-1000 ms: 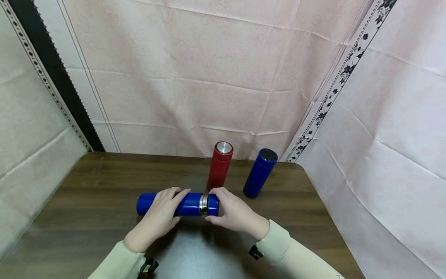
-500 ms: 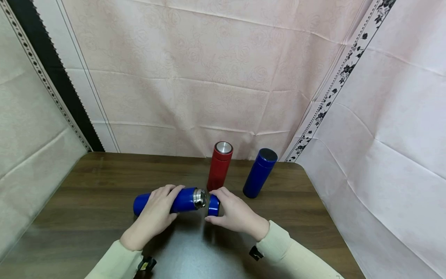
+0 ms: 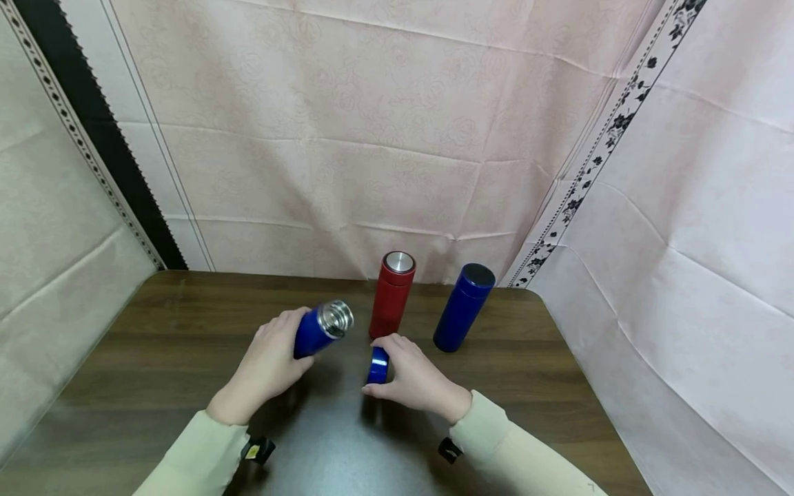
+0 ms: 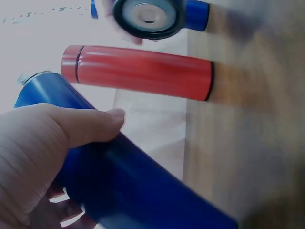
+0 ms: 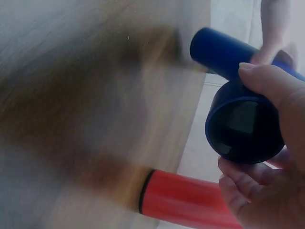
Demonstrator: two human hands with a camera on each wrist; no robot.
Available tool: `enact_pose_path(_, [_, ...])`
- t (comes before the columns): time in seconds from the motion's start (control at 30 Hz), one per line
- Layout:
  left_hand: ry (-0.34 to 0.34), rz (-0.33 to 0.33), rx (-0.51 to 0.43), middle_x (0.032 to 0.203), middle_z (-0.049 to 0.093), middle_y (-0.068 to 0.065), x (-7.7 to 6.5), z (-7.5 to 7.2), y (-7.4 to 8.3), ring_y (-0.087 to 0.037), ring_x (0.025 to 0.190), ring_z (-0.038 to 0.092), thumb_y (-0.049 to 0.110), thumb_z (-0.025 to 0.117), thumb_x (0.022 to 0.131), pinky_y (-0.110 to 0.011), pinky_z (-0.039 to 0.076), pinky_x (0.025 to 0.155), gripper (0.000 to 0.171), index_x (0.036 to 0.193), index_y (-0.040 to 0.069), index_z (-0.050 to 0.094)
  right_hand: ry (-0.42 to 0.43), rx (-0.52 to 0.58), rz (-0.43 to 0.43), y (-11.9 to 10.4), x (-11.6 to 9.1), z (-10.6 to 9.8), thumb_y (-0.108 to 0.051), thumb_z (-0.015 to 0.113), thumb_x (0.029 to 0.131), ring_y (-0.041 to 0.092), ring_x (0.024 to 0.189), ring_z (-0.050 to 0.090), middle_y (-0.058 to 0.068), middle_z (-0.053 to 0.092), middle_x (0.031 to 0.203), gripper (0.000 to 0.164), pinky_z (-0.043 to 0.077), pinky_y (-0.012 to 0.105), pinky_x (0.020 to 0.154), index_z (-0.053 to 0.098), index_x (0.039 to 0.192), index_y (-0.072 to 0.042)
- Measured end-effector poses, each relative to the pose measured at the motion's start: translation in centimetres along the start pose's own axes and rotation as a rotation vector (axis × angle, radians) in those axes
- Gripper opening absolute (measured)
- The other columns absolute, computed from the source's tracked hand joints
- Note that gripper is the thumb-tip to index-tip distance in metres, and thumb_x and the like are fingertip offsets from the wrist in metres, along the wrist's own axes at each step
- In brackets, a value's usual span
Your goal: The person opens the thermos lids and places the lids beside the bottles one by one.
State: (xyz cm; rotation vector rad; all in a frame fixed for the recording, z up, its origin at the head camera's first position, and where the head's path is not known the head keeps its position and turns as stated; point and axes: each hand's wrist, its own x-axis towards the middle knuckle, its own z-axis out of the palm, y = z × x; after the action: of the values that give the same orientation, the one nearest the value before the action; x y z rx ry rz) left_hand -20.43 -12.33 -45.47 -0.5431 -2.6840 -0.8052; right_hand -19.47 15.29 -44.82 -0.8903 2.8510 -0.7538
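My left hand [image 3: 269, 362] grips a blue thermos bottle [image 3: 312, 335] round its body and holds it tilted, its bare steel mouth [image 3: 336, 318] towards the upper right. In the left wrist view the thumb lies across the blue bottle [image 4: 138, 171]. A short blue lid [image 3: 378, 366] is held between the thumb and fingers of my right hand [image 3: 418, 379], apart from the bottle. The lid's underside [image 4: 148, 18] faces the left wrist camera, and its dark top [image 5: 245, 131] shows in the right wrist view.
Behind the right hand stands a red thermos [image 3: 392, 296] with a steel-topped lid. A second blue thermos [image 3: 463, 308], capped, stands to its right. Both are on the brown wooden table [image 3: 205, 317], whose back edge meets a pale cloth backdrop [image 3: 347, 151].
The bottle has come away from its lid. My left hand has raised and tilted it up, moving back and slightly left. The right hand has stayed almost in place with the lid.
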Motion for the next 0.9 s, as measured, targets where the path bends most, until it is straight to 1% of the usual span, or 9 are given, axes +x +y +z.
enact_pose_path(0.07, [0.021,-0.022,-0.03,0.125,0.055,-0.019,0.6,-0.4,-0.2,-0.039,0.114,0.052,0.024,0.087,0.071,-0.062,0.037,0.095,0.083,0.136,0.002,0.043,-0.002,0.037,0.021,0.0,0.4,0.3,-0.048,0.076,0.08,0.01,0.101,0.051,-0.007,0.053,0.116,0.066,0.048,0.032,0.09,0.049,0.132,-0.017])
enact_pose_path(0.13, [0.023,-0.052,-0.07,0.127,0.054,-0.02,1.0,-0.7,-0.4,-0.039,0.114,0.052,0.028,0.086,0.072,-0.063,0.039,0.094,0.084,0.138,0.0,0.04,-0.01,0.08,0.043,0.0,0.8,0.8,-0.046,0.077,0.08,0.01,0.101,0.051,-0.007,0.053,0.116,0.065,0.05,0.029,0.086,0.048,0.132,-0.018])
enact_pose_path(0.2, [0.017,-0.083,-0.119,0.128,0.053,-0.019,1.6,-1.0,-0.5,-0.038,0.115,0.052,0.03,0.085,0.074,-0.062,0.04,0.094,0.085,0.139,0.001,0.039,-0.014,0.117,0.061,0.0,1.3,1.3,-0.044,0.077,0.08,0.01,0.101,0.052,-0.006,0.052,0.117,0.065,0.051,0.027,0.083,0.047,0.132,-0.018])
enact_pose_path(0.3, [0.016,-0.122,-0.181,0.13,0.051,-0.018,2.6,-1.1,-0.9,-0.036,0.115,0.052,0.034,0.083,0.075,-0.061,0.043,0.093,0.088,0.142,0.003,0.035,-0.007,0.15,0.073,-0.1,2.1,2.2,-0.045,0.076,0.08,0.01,0.102,0.052,-0.006,0.051,0.118,0.066,0.051,0.025,0.081,0.046,0.131,-0.017])
enact_pose_path(0.37, [0.018,-0.145,-0.203,0.13,0.05,-0.018,3.3,-1.1,-1.2,-0.036,0.114,0.053,0.036,0.083,0.076,-0.06,0.043,0.092,0.089,0.143,0.004,0.034,0.009,0.163,0.075,-0.2,2.6,2.9,-0.045,0.076,0.08,0.009,0.101,0.051,-0.005,0.05,0.118,0.065,0.051,0.025,0.08,0.046,0.13,-0.015])
enact_pose_path(0.5, [0.013,-0.186,-0.232,0.13,0.049,-0.021,4.3,-0.9,-1.8,-0.039,0.113,0.054,0.039,0.081,0.078,-0.061,0.043,0.092,0.091,0.144,0.002,0.03,0.038,0.176,0.09,-0.1,3.6,4.1,-0.046,0.076,0.08,0.008,0.1,0.051,-0.006,0.05,0.115,0.065,0.05,0.023,0.081,0.046,0.129,-0.014])
enact_pose_path(0.63, [0.012,-0.235,-0.279,0.13,0.048,-0.022,4.9,-0.7,-2.4,-0.041,0.115,0.052,0.042,0.079,0.079,-0.061,0.042,0.093,0.093,0.144,0.0,0.027,0.053,0.199,0.117,0.2,4.5,5.1,-0.048,0.077,0.079,0.008,0.099,0.052,-0.006,0.05,0.114,0.065,0.05,0.024,0.082,0.047,0.127,-0.016])
enact_pose_path(0.8, [0.053,-0.304,-0.349,0.133,0.045,-0.025,5.4,-0.2,-3.6,-0.042,0.118,0.05,0.048,0.077,0.079,-0.063,0.039,0.096,0.1,0.147,0.0,0.022,0.073,0.248,0.138,0.2,5.9,6.5,-0.048,0.076,0.079,0.008,0.096,0.053,-0.007,0.051,0.111,0.062,0.05,0.026,0.082,0.047,0.124,-0.018])
enact_pose_path(0.9, [0.069,-0.333,-0.358,0.134,0.045,-0.025,5.6,0.0,-4.3,-0.043,0.119,0.049,0.053,0.076,0.077,-0.063,0.038,0.097,0.104,0.148,0.0,0.02,0.079,0.266,0.13,-0.2,6.7,7.1,-0.045,0.077,0.079,0.008,0.095,0.053,-0.007,0.051,0.109,0.059,0.049,0.025,0.083,0.048,0.121,-0.017])
